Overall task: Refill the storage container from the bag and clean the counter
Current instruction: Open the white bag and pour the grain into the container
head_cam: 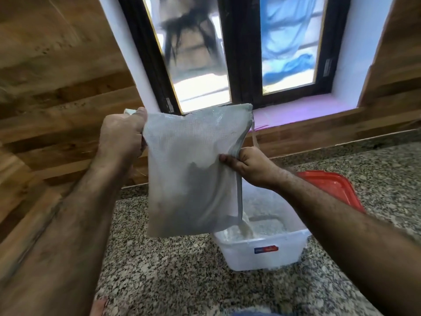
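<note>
Refill midway: above the container [262,252], both hands (left hand [120,135], right hand [250,167]) pinch the tilted bag [191,169], grains pouring; counter [170,281] uncleaned.

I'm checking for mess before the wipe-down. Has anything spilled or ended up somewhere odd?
No spill shows. The stream from the bag lands inside the container. The red lid lies behind it on the counter. Both hands grip the bag: left hand, right hand.
</note>
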Motion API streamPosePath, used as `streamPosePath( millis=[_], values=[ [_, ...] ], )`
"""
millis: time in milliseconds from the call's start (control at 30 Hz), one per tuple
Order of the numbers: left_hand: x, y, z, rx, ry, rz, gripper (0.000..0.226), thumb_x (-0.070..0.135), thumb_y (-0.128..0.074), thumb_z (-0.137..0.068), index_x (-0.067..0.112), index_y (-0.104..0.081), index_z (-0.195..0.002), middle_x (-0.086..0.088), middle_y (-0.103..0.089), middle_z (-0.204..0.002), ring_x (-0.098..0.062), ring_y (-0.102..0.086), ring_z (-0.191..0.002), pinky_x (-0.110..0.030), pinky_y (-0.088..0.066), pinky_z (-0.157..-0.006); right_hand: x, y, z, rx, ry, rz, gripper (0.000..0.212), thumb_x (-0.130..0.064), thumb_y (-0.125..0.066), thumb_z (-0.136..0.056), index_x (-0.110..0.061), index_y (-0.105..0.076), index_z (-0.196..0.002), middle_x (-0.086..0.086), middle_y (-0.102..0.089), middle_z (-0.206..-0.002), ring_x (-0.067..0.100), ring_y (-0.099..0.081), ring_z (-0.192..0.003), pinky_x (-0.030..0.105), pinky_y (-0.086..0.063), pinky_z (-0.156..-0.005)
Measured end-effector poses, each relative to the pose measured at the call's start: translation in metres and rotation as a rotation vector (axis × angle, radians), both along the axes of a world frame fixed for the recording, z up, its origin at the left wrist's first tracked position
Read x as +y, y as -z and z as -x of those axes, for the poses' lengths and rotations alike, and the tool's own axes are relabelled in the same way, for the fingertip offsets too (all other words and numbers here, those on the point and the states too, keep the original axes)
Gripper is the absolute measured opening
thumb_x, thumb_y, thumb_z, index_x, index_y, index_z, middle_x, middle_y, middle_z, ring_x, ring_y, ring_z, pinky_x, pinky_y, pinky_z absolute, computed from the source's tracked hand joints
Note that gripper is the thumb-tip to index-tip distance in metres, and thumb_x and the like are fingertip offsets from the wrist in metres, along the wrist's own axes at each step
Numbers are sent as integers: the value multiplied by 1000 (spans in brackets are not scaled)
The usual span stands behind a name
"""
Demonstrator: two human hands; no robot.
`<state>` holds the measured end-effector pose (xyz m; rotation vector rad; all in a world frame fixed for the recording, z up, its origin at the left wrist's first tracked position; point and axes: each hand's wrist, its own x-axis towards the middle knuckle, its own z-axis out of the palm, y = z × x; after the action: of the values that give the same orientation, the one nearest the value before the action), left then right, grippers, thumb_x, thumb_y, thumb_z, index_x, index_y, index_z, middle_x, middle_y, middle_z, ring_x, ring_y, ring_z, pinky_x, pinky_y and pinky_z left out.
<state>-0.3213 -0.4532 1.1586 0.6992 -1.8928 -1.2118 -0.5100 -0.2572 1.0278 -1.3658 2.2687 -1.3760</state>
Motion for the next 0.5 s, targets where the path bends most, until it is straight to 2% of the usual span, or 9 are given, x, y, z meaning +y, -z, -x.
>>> streamPosePath(
  millis=[133, 233, 333, 433, 500],
  values=[
    [13, 0, 12, -33, 13, 9, 43, 32, -60, -111, 11, -63, -73, 14, -50, -46, -1, -44, -36, -15, -34, -39, 9, 15, 4, -57, 18, 18, 60, -62, -58, -102, -7, -82, -102, 4, -82, -101, 19, -77, -97, 46, -62, -92],
    [21, -1, 20, -61, 33, 33, 44, 32, -59, -112, 10, -61, -74, 10, -52, -51, -1, -45, -35, -15, -34, -38, 16, 29, 7, -181, 3, 45, 50, -53, -60, -103, -9, -82, -106, -2, -81, -103, 9, -76, -99, 38, -62, -96],
    [26, 0, 26, -92, 31, 87, 43, 35, -59, -112, 8, -65, -79, -1, -55, -69, 0, -51, -39, -16, -40, -41, 20, 45, 6, -291, -5, 110, 47, -55, -59, -98, -14, -80, -105, -8, -79, -102, -4, -73, -95, 24, -60, -90],
    [31, 0, 32, -110, 29, 131, 43, 36, -59, -111, 11, -65, -76, -2, -55, -71, 1, -53, -41, -14, -40, -41, 21, 55, 5, -347, 11, 134, 35, -54, -59, -97, -24, -76, -103, -18, -76, -101, -12, -70, -92, 11, -54, -82],
    [35, -1, 35, -107, 41, 127, 40, 36, -59, -112, 8, -67, -85, -3, -57, -76, -2, -58, -50, -13, -41, -41, 23, 57, 6, -360, 15, 123, 30, -50, -58, -101, -26, -75, -105, -19, -75, -102, -14, -70, -92, 9, -53, -80]
  ],
)
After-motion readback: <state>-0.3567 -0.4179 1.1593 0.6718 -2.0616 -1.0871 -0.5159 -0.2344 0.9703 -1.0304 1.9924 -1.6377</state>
